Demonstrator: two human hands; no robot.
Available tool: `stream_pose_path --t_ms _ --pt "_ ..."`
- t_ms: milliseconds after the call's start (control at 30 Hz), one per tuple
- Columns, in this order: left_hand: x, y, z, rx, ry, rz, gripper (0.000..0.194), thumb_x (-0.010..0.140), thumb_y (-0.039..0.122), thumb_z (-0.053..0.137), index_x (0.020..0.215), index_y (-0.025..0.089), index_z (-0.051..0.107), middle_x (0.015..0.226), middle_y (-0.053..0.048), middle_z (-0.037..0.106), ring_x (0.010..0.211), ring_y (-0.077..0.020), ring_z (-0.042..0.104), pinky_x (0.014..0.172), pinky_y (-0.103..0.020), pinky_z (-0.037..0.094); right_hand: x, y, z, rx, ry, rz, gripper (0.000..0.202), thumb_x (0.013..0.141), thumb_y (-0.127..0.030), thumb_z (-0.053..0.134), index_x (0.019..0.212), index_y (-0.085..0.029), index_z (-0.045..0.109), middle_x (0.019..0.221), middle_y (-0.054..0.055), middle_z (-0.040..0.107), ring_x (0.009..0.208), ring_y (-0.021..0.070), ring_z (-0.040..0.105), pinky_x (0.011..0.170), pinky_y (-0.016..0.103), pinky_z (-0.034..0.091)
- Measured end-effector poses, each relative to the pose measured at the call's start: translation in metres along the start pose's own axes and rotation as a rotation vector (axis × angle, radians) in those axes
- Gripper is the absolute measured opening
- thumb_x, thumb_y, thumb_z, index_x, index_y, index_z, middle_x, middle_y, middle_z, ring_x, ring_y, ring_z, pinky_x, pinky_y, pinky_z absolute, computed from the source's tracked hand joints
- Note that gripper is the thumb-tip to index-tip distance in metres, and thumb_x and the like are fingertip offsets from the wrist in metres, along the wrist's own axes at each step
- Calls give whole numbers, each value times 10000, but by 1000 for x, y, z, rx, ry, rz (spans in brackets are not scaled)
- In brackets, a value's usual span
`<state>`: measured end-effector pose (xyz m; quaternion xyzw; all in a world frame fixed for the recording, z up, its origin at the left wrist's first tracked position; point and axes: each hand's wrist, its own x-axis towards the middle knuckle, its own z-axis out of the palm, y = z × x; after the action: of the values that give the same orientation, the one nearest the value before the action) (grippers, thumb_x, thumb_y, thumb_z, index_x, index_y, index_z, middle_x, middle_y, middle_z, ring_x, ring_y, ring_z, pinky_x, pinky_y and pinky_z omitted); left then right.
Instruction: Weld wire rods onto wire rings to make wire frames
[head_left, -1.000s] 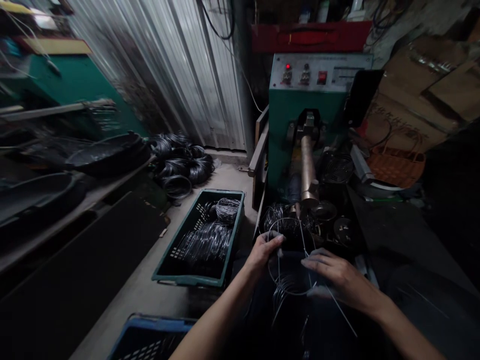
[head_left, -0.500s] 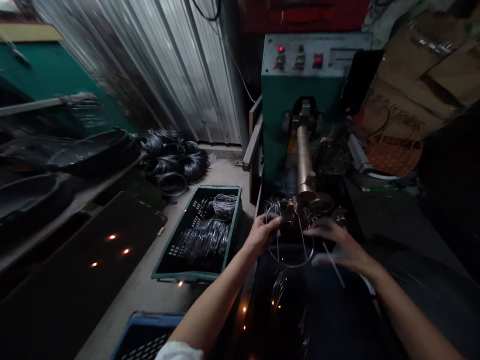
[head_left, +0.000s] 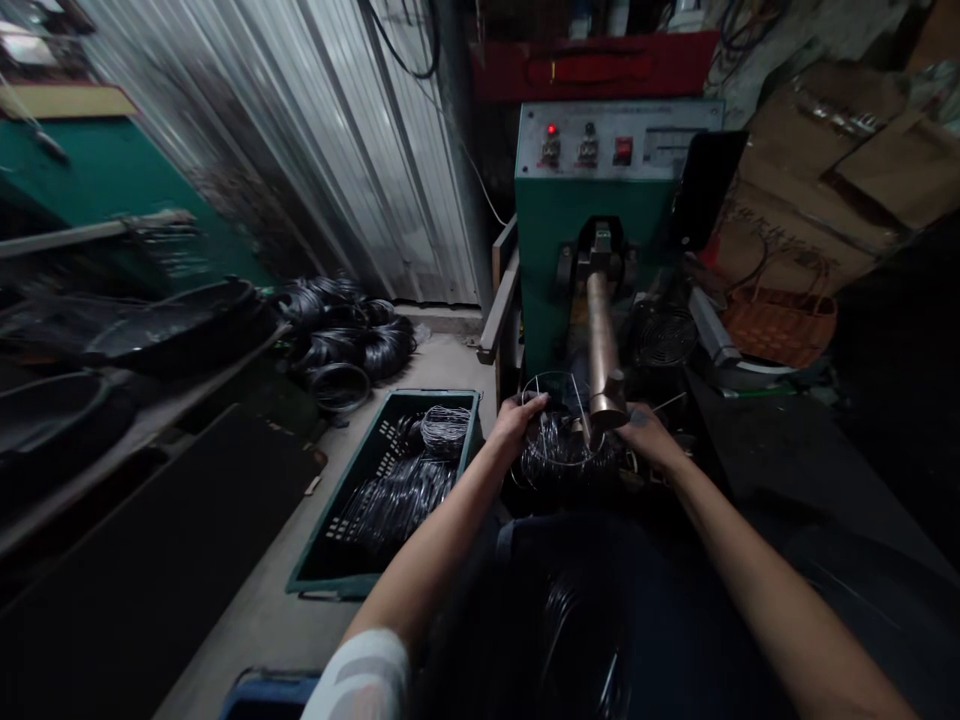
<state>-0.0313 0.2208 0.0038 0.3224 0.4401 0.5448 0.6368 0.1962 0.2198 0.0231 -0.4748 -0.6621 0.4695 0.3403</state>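
Head view: a dim workshop with a corrugated metal wall (head_left: 315, 150) and concrete floor (head_left: 442, 355). Left hand (head_left: 514, 425) and right hand (head_left: 645, 435) each grip the wire ring (head_left: 559, 420) at the green machine's (head_left: 600, 210) copper rod (head_left: 600, 345), beside a green crate (head_left: 394, 480).

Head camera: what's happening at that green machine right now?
A person holds a thin wire ring up to the copper-coloured bar sticking out of the green machine. The left hand grips the ring's left side; the right hand is at its right side, beneath the bar's end. A green crate on the floor to the left holds more wire pieces.
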Motion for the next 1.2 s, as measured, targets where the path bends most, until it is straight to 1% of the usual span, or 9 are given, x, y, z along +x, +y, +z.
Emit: stream_pose_path --t_ms 233,367,533,667,767,900,1067,1133,1200 --pt "10 1 -5 17 -10 38 411 595 444 790 746 154 543 445 61 491 279 -25 308 309 -181 144 8 -6 4 21 49 -26 358 731 -482 638 578 -188 501 533 -12 498 509 126 442 495 251 350" --pt "3 -1 -8 18 -12 69 388 627 448 766 745 159 537 459 65 483 281 -20 283 310 -184 133 -6 -18 5 52 58 -8 372 721 -549 636 653 -188 575 595 2 570 555 150 519 524 265 420" --pt "-14 3 -28 258 74 119 383 690 518 686 778 166 563 476 76 438 319 -37 293 354 -194 217 -69 -18 -7 94 69 23 488 678 -598 689 934 -183 668 836 74 691 751 214 647 631 322 529" --pt "-26 15 -61 565 228 109 380 630 475 751 763 148 611 571 -7 572 467 -114 487 474 -230 340 -134 25 -20 188 118 212 506 663 -575 741 970 -177 681 882 121 711 758 246 678 621 357 568" --pt "-44 14 -81 687 339 107 398 540 360 834 819 155 637 726 -66 646 763 -215 598 656 -264 403 -175 67 -27 273 208 352 490 658 -526 775 990 -180 674 881 120 716 721 240 682 594 337 569" --pt "-107 -32 -73 938 346 186 253 671 382 750 816 202 648 801 -83 653 923 -271 588 783 -304 400 -207 112 -31 349 402 360 516 641 -473 805 1045 -192 650 813 81 708 635 192 654 547 284 537" --pt "-216 -127 -25 1315 -163 6 106 744 297 662 741 196 629 747 -124 633 862 -298 615 764 -354 413 -205 127 -29 305 450 286 480 730 -464 737 1110 -194 623 852 67 697 679 162 644 632 281 531" --pt "-242 -151 -14 1468 -326 -44 50 749 194 594 777 171 628 810 -167 644 856 -314 622 761 -386 417 -203 123 -27 281 430 273 462 740 -446 732 1109 -189 624 890 77 701 712 165 651 671 289 527" --pt "-256 -158 -11 1529 -381 -61 105 747 144 536 802 155 625 837 -191 646 832 -323 628 738 -399 422 -203 117 -25 257 418 254 454 740 -436 729 1106 -189 625 935 91 703 766 183 662 718 308 523"
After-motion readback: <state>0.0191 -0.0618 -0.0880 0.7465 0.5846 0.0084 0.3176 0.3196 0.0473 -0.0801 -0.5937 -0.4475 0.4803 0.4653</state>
